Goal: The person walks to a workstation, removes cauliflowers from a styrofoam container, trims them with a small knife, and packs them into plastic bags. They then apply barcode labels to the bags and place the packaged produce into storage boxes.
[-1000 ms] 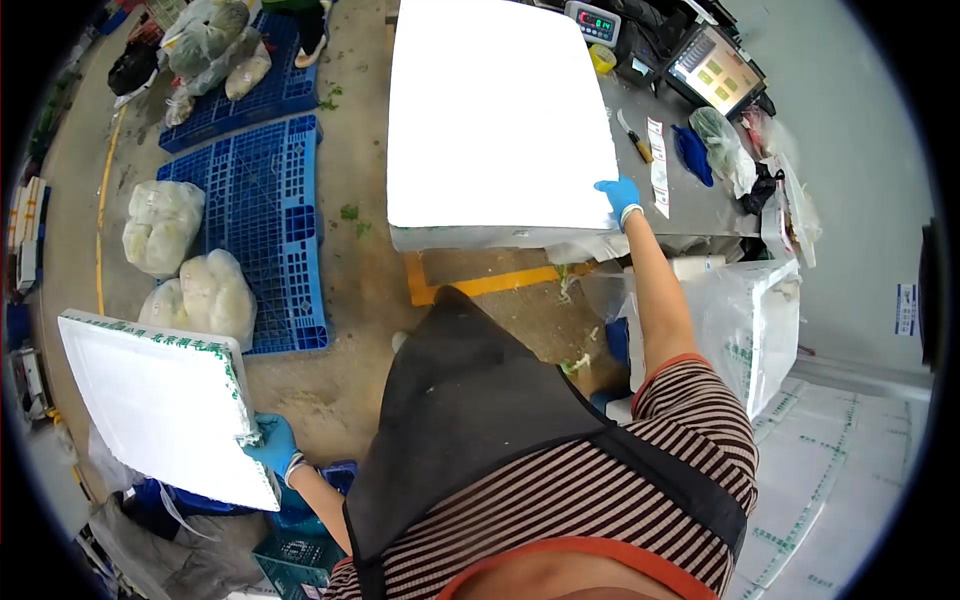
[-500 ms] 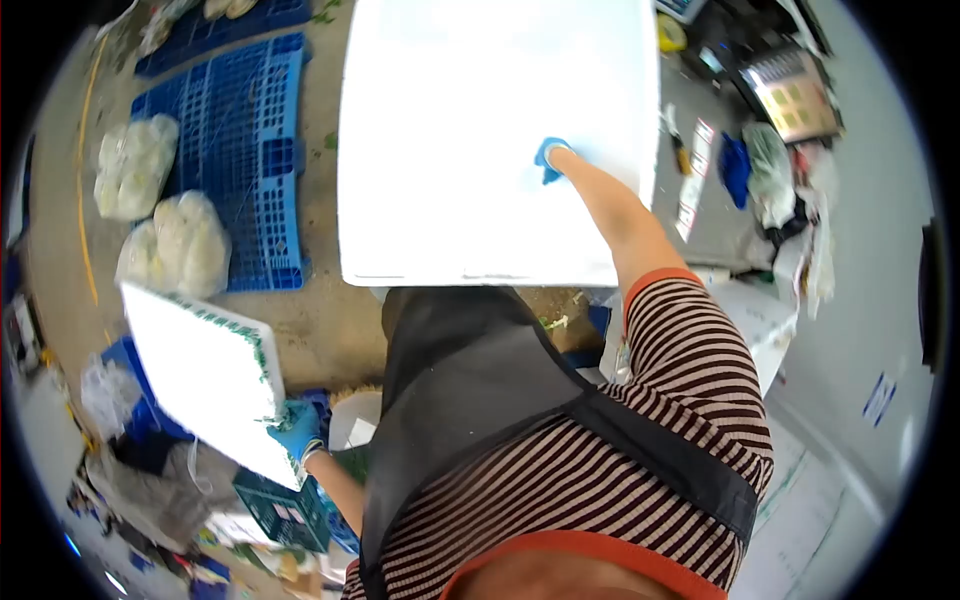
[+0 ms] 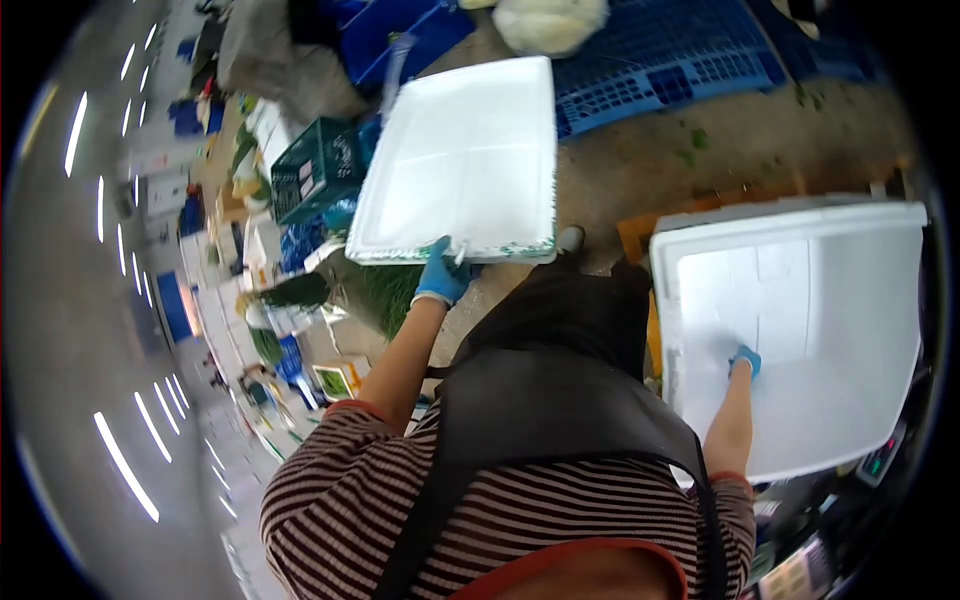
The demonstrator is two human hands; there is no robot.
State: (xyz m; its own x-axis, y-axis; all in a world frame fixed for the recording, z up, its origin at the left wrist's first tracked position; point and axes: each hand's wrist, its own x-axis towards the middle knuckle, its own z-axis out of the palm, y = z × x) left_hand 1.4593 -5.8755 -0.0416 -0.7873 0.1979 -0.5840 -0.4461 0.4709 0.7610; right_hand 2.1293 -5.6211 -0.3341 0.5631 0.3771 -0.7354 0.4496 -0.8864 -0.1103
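My left hand (image 3: 443,275), in a blue glove, grips the near edge of a white foam lid (image 3: 465,165) whose rim carries green marks. The lid is held out to the left, with its recessed face towards me. To the right stands a large white foam box (image 3: 850,330), its open side facing me. My right hand (image 3: 745,361), also blue-gloved, reaches into the box near its inner surface. Its fingers look apart and I see nothing held in them, though they are small and blurred.
Blue plastic pallets (image 3: 665,70) lie on the floor ahead, beside a bag of pale produce (image 3: 550,22). A dark green crate (image 3: 318,170) stands left of the lid, near bundles of green vegetables (image 3: 395,295). A small device with lit digits (image 3: 882,460) sits at the box's lower right.
My view has swung to the left, so the lid and box appear farther right. The lid now faces me more fully. My right hand stays in the box.
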